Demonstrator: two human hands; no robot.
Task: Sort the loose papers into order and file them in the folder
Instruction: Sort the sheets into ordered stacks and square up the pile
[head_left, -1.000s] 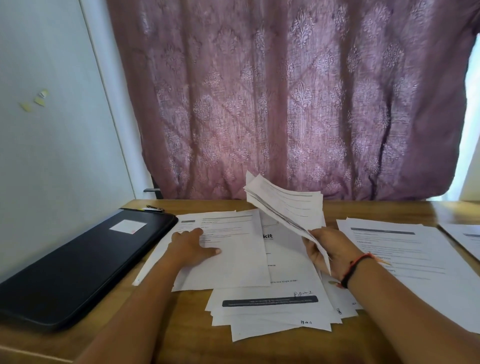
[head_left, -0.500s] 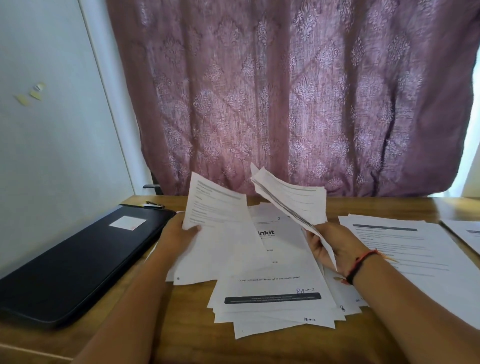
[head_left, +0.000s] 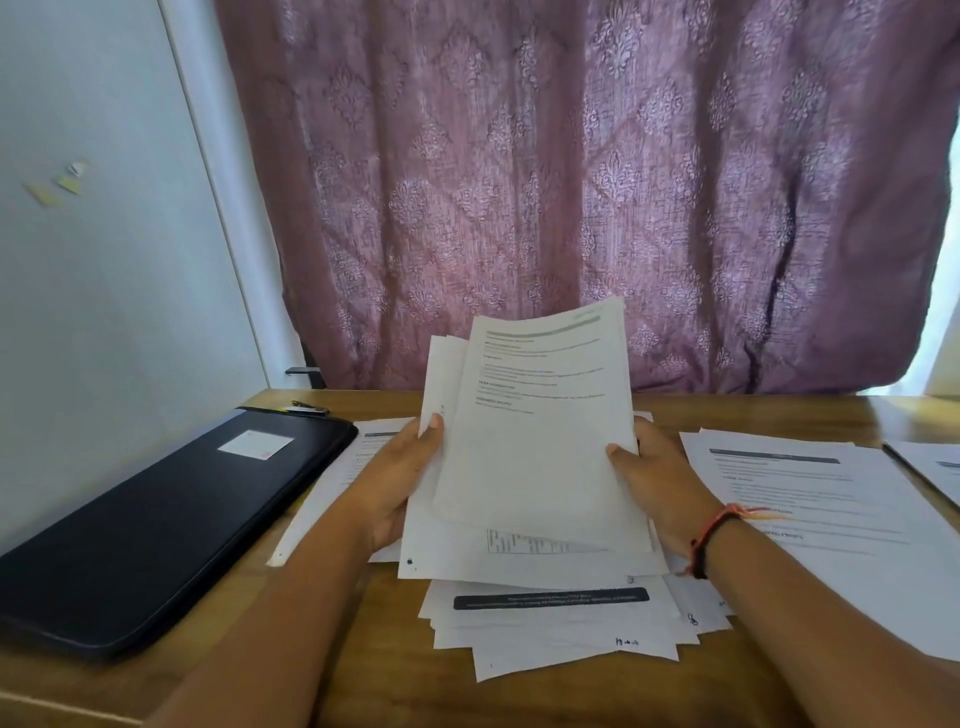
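Nearest, a loose pile (head_left: 550, 629) lies on the table (head_left: 395, 675) below the grips. The left grip (head_left: 400, 483) and right grip (head_left: 660, 483) each clasp a side of the raised sheaf (head_left: 535, 457). Left of the left grip sits the folder (head_left: 171, 509), closed, contents unseen. More sheets (head_left: 810, 499) lie right of the right grip.

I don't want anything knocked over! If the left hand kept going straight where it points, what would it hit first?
The left hand grips the held papers, so those come first; beyond, probably the curtain.
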